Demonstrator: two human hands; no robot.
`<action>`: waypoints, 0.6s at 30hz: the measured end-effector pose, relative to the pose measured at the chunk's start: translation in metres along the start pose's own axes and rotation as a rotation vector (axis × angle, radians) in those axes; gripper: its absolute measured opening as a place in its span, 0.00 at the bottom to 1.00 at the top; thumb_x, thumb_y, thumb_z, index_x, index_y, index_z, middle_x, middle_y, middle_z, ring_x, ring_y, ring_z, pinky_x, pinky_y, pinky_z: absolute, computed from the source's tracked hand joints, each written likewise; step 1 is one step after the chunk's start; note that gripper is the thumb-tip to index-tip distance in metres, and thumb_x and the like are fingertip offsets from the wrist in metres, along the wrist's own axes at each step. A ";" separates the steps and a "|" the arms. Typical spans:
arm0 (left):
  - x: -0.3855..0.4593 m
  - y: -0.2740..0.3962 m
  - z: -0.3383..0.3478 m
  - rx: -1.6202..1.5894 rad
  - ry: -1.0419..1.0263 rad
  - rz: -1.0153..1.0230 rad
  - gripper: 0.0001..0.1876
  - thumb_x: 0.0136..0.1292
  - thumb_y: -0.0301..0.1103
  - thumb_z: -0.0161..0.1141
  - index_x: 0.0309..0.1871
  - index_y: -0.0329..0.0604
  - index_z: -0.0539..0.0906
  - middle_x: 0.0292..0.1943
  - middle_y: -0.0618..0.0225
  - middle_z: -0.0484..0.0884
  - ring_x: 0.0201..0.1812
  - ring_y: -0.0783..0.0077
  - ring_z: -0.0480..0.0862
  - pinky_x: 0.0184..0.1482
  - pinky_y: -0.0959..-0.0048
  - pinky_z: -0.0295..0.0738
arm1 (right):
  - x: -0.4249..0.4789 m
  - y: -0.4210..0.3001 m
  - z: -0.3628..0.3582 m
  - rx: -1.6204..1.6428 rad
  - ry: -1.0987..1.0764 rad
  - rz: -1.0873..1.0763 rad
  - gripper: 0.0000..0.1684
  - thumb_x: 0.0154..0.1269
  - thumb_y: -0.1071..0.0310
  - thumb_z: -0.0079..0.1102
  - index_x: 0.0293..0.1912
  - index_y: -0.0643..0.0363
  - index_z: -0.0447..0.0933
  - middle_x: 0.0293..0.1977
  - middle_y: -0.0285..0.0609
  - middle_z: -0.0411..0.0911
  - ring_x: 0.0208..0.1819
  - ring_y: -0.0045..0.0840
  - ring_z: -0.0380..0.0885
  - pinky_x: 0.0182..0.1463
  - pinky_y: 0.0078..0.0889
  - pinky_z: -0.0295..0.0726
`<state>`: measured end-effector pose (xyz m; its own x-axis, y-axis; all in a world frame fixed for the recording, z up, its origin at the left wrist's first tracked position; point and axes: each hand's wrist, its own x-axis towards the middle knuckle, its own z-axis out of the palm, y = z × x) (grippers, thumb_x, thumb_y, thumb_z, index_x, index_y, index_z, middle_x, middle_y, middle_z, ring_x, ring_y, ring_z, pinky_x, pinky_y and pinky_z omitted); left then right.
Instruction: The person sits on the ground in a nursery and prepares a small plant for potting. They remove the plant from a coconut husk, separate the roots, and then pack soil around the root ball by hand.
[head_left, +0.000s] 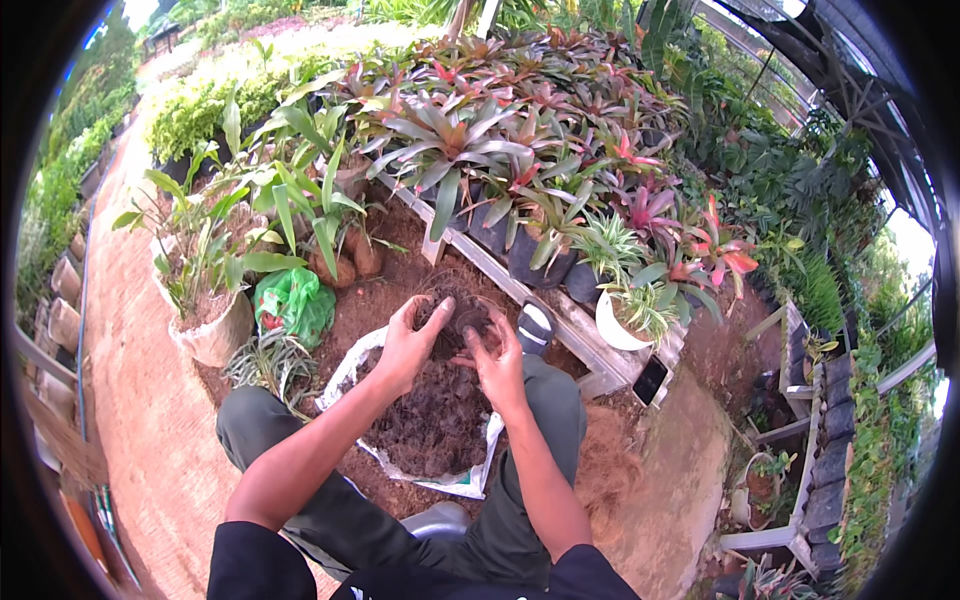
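Note:
Between my two hands is a dark clump of soil with stringy fibres or roots (459, 313), held above an open white sack (346, 367). My left hand (411, 341) grips it from the left, the thumb laid over its top. From the right, my right hand (496, 360) curls its fingers round the clump, with the thumb against its near side. Crumbly dark potting mix (427, 424) fills the sack, which stands between my knees with its rim rolled down. The clump's underside is hidden.
A green plastic bag (296, 304) and a cut-off tuft of leaves (271, 366) lie left of the sack. Potted bromeliads (454, 142) fill a framed bed ahead. A white pot (619, 322) and a phone (650, 379) rest at its right end. Brown fibre (607, 465) covers ground to the right.

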<state>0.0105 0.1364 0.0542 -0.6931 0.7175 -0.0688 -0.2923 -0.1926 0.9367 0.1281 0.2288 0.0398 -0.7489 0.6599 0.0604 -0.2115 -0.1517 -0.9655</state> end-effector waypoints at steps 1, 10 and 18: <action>-0.001 0.003 0.003 -0.005 0.013 0.004 0.14 0.69 0.38 0.64 0.49 0.38 0.79 0.43 0.70 0.83 0.44 0.81 0.78 0.49 0.77 0.74 | 0.001 0.001 -0.002 -0.024 0.008 0.003 0.31 0.70 0.73 0.59 0.70 0.55 0.62 0.58 0.43 0.73 0.54 0.25 0.77 0.42 0.31 0.90; 0.001 -0.006 -0.002 -0.105 0.053 -0.047 0.13 0.71 0.41 0.62 0.48 0.41 0.80 0.41 0.74 0.82 0.44 0.84 0.77 0.49 0.80 0.72 | -0.003 0.010 0.005 -0.099 0.028 -0.054 0.31 0.67 0.77 0.61 0.67 0.61 0.65 0.56 0.43 0.75 0.49 0.22 0.80 0.43 0.23 0.88; -0.002 -0.002 -0.001 -0.151 0.095 -0.056 0.11 0.70 0.37 0.63 0.48 0.42 0.78 0.39 0.70 0.84 0.37 0.80 0.82 0.39 0.77 0.79 | -0.005 0.011 0.010 -0.070 0.028 -0.028 0.28 0.67 0.75 0.63 0.64 0.64 0.67 0.53 0.43 0.78 0.49 0.21 0.80 0.43 0.23 0.86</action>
<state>0.0116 0.1350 0.0524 -0.7297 0.6652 -0.1585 -0.4231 -0.2572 0.8688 0.1235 0.2160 0.0315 -0.7255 0.6833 0.0819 -0.1875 -0.0818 -0.9789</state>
